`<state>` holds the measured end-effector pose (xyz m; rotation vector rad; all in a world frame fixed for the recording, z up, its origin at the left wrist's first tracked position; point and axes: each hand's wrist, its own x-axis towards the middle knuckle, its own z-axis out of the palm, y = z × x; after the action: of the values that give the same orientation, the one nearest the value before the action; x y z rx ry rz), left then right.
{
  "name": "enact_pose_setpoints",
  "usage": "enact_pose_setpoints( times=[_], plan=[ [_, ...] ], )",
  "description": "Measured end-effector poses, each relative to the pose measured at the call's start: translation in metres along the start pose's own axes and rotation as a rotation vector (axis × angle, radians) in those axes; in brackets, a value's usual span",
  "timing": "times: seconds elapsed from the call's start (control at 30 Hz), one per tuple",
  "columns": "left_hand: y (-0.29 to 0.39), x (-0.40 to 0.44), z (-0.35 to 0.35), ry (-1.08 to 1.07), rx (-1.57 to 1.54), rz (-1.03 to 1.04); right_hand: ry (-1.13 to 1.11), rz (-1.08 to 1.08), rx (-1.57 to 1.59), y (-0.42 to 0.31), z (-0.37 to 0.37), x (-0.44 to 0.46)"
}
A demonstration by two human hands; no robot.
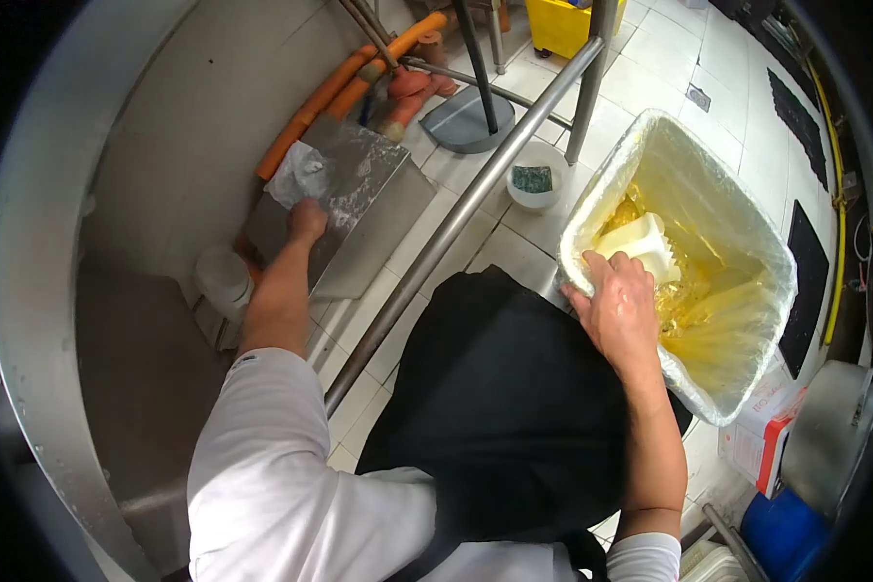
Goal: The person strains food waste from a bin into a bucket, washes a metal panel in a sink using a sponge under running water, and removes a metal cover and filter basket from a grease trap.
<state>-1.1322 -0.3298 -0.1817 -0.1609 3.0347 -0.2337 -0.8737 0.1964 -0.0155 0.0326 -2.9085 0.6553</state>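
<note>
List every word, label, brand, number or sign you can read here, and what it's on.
No text reads clearly.
Red-and-white box: printing too small and blurred.
Left sleeve: a dark mark near the cuff, too small to make out.

Floor [514,254]: white square tiles, dark joints; a white bowl [543,202], a grey dustpan [450,118] and a yellow wheeled bucket [556,29] on it.
Metal box [380,225]: flat top, white smears [347,210], a crumpled whitish wad [295,177] near one edge.
</note>
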Motion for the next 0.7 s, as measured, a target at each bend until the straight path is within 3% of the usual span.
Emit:
enact_pose_setpoints(
  times=[0.17,0.27,0.37,0.47,0.57,0.67,0.7],
  plan=[
    [0.035,-0.052,-0.044,-0.06,-0.085,0.223,0.005,-0.008,0.0,0.001,-0.001,-0.002],
    [0.039,-0.054,-0.061,-0.298,-0.408,0.084,-0.004,0.001,0.005,0.003,0.0,-0.003],
    [0.016,-0.033,-0.069,-0.443,-0.505,0.113,0.007,0.0,-0.002,0.003,0.0,-0.002],
    [0.012,-0.04,-0.075,-0.488,-0.614,0.0,0.002,-0.004,-0.007,0.001,0.001,-0.002],
    [0.021,-0.043,-0.076,-0.582,-0.292,0.151,-0.007,-0.006,0.01,0.002,0.0,-0.003],
    [0.018,-0.018,-0.064,-0.327,-0.15,0.148,-0.015,-0.01,0.014,0.003,0.0,-0.002],
    [0.013,-0.008,-0.053,-0.155,-0.228,0.185,-0.032,-0.004,0.009,0.003,-0.001,-0.002]
  ],
)
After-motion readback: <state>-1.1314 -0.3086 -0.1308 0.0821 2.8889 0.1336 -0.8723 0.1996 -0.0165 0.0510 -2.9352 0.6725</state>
